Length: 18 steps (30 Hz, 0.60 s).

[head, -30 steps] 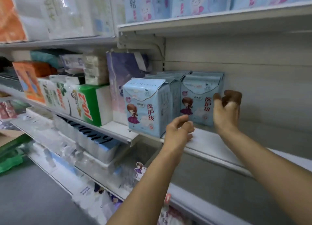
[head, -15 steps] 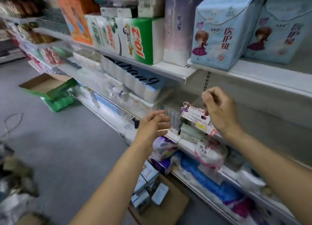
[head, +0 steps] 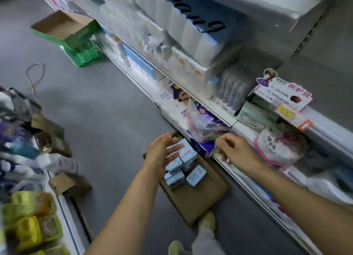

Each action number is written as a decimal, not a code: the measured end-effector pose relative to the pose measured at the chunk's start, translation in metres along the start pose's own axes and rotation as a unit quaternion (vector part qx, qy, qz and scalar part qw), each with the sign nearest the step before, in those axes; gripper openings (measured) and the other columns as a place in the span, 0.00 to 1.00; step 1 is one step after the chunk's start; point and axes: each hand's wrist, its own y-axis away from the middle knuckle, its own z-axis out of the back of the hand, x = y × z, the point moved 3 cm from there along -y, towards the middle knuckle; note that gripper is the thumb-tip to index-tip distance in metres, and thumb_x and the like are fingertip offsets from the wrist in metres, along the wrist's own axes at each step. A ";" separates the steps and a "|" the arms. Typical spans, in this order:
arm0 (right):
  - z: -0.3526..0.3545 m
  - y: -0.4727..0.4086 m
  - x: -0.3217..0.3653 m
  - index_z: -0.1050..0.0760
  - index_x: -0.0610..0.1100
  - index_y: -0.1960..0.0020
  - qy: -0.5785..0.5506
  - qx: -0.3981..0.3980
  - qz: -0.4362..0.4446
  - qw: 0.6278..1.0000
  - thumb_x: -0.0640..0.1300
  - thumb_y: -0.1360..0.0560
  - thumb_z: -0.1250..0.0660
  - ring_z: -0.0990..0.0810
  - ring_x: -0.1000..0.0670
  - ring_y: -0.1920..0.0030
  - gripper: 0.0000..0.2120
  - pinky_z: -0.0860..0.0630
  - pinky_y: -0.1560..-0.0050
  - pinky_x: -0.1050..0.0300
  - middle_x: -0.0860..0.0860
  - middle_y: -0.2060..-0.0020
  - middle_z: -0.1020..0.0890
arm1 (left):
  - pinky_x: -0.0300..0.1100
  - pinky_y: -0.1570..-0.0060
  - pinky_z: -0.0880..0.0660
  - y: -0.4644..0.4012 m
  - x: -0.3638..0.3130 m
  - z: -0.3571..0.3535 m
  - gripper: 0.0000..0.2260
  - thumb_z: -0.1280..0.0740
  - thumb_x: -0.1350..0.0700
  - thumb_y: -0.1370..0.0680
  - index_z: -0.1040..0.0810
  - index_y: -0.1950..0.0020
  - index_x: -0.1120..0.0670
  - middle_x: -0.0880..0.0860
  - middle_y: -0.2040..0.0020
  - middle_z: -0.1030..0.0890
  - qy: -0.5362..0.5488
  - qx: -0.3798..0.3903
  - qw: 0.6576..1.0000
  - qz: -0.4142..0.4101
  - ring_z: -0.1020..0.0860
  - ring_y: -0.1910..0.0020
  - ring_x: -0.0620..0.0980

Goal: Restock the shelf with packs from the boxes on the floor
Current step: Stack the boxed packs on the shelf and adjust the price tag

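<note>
— Grey floor (head: 99, 109) under me, store aisle either side. Where are the packs?

— Down in the open cardboard box (head: 193, 195) on the floor, right against the foot of the shelf (head: 248, 132). Pale blue packs (head: 181, 165) lie tumbled in its far end, some flat, some on edge. I'd guess the box sits there so I can lift straight up to the gap above.

— And your hands?

— Both reach down toward it, holding nothing. My left hand (head: 162, 151) hovers over the packs, fingers spread and relaxed. My right hand (head: 235, 149) is loosely curled beside the purple pack (head: 202, 145) at the shelf's lower edge; whether it touches it, I cannot tell.

— Any writing?

— A price card (head: 282, 94) clipped to the shelf front shows a cartoon girl and red characters, 医护级 as far as I can read. A long white pack (head: 191, 25) higher up carries dark script, too blurred to spell.

— Anything else?

— A green-sided carton (head: 66, 31) stands open farther down the aisle.
</note>
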 end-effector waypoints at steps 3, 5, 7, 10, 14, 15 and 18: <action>-0.012 -0.027 -0.029 0.25 0.38 0.58 0.026 0.025 -0.037 0.999 0.41 0.21 0.37 0.26 0.53 0.74 0.10 0.32 0.74 0.66 0.42 0.66 0.22 | 0.44 0.56 0.22 -0.030 0.020 0.012 0.08 0.36 0.56 0.19 0.22 0.42 0.56 0.54 0.52 0.16 0.014 -0.030 0.999 0.027 0.18 0.54 0.52; -0.020 -0.047 -0.045 0.26 0.41 0.61 0.040 0.048 -0.055 0.996 0.42 0.21 0.36 0.26 0.53 0.73 0.11 0.32 0.73 0.66 0.41 0.66 0.22 | 0.44 0.56 0.22 -0.051 0.035 0.017 0.09 0.35 0.56 0.19 0.21 0.42 0.56 0.55 0.50 0.16 0.018 -0.050 0.998 0.045 0.18 0.52 0.52; -0.029 -0.064 -0.060 0.26 0.44 0.61 0.059 0.077 -0.073 0.993 0.42 0.20 0.37 0.25 0.53 0.71 0.11 0.30 0.71 0.65 0.45 0.66 0.22 | 0.44 0.55 0.20 -0.068 0.052 0.020 0.09 0.35 0.55 0.19 0.21 0.42 0.56 0.55 0.49 0.16 0.024 -0.066 0.995 0.070 0.18 0.52 0.52; -0.048 -0.089 -0.082 0.27 0.45 0.60 0.079 0.114 -0.097 0.986 0.42 0.20 0.37 0.24 0.51 0.68 0.10 0.26 0.65 0.59 0.47 0.67 0.21 | 0.43 0.56 0.22 -0.090 0.078 0.027 0.09 0.35 0.54 0.19 0.22 0.42 0.56 0.56 0.48 0.17 0.039 -0.077 0.990 0.107 0.19 0.54 0.51; -0.093 -0.123 -0.115 0.26 0.44 0.58 0.108 0.164 -0.125 0.973 0.42 0.20 0.37 0.25 0.54 0.68 0.08 0.29 0.68 0.64 0.50 0.67 0.23 | 0.43 0.58 0.20 -0.133 0.111 0.048 0.10 0.35 0.53 0.19 0.23 0.40 0.55 0.57 0.47 0.17 0.050 -0.101 0.982 0.150 0.19 0.53 0.52; -0.106 -0.133 -0.125 0.25 0.43 0.56 0.111 0.173 -0.133 0.970 0.41 0.20 0.37 0.25 0.54 0.68 0.06 0.30 0.70 0.67 0.49 0.66 0.23 | 0.43 0.59 0.20 -0.147 0.117 0.055 0.11 0.35 0.52 0.19 0.23 0.40 0.56 0.57 0.47 0.17 0.050 -0.108 0.981 0.156 0.18 0.53 0.52; -0.140 -0.159 -0.153 0.24 0.40 0.52 0.110 0.189 -0.162 0.962 0.41 0.20 0.38 0.25 0.54 0.67 0.05 0.32 0.75 0.71 0.47 0.62 0.21 | 0.41 0.60 0.20 -0.185 0.136 0.077 0.11 0.34 0.53 0.19 0.22 0.40 0.57 0.56 0.50 0.16 0.044 -0.119 0.976 0.174 0.19 0.56 0.51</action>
